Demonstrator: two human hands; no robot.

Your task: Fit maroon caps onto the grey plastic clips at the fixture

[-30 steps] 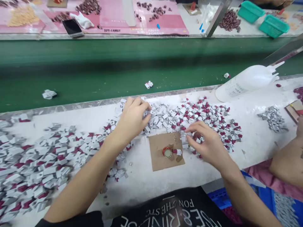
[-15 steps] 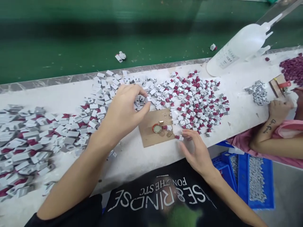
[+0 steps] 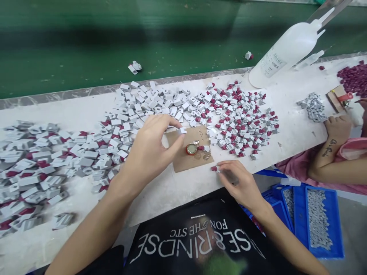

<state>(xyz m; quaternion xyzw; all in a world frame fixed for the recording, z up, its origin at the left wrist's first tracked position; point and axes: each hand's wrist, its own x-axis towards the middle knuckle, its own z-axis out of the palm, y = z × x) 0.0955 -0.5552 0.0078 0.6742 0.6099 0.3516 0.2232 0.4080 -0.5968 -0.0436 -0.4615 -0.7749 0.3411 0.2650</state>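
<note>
Between thumb and index finger, my left hand [image 3: 157, 147] pinches a small grey-white block [image 3: 181, 131] above the left part of a brown cardboard piece [image 3: 180, 162]. My right hand [image 3: 236, 179] rests at the table's near edge, its thumb and index finger closed on a small piece [image 3: 215, 168] with a dark red end. On the cardboard lie a round red-rimmed item [image 3: 191, 148] with a pale centre and, touching its right side, a red-and-white piece [image 3: 204, 148]. Behind the cardboard spreads a heap of grey-white blocks [image 3: 151, 100].
Mixed red-and-white pieces [image 3: 237, 118] lie right of the cardboard. A large white bottle [image 3: 283, 53] stands behind them. At the right, another person's hand [image 3: 340, 128] is near a wooden block [image 3: 335, 100]. Blue trays [image 3: 340, 229] sit below the table.
My left hand has drawn back from the heap toward the cardboard with the block. My right thumb and index finger have closed on the red-ended piece. The view has shifted slightly.
</note>
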